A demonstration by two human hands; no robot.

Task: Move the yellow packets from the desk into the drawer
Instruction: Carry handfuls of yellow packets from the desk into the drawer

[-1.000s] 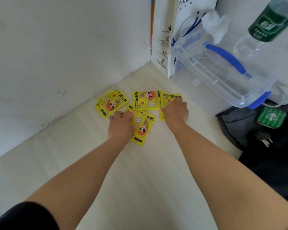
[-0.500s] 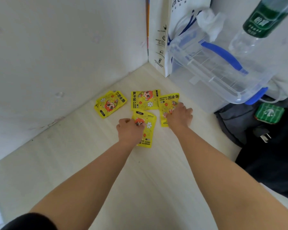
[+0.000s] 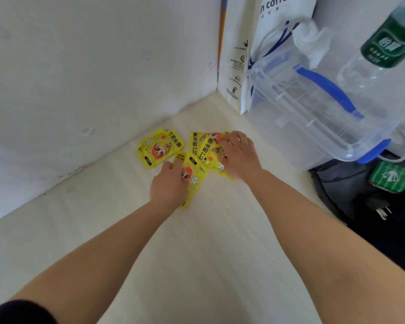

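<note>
Worktop (image 3: 197,253), pale. Left hand (image 3: 171,183) lies over one packet (image 3: 193,177); grip unclear. Right hand (image 3: 239,157), fingers curled, clutches overlapping packets (image 3: 206,146). Loose stack (image 3: 159,148) lies further left. Beyond: clear box (image 3: 313,118), bag (image 3: 239,54), bottle (image 3: 388,43).

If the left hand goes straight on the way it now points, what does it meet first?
Probably the overlapping yellow packets just beyond the left hand, those under the right hand; depth is hard to judge.

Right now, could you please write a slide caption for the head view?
The left hand presses one of the yellow packets while the right hand grips others on the desk.
</note>
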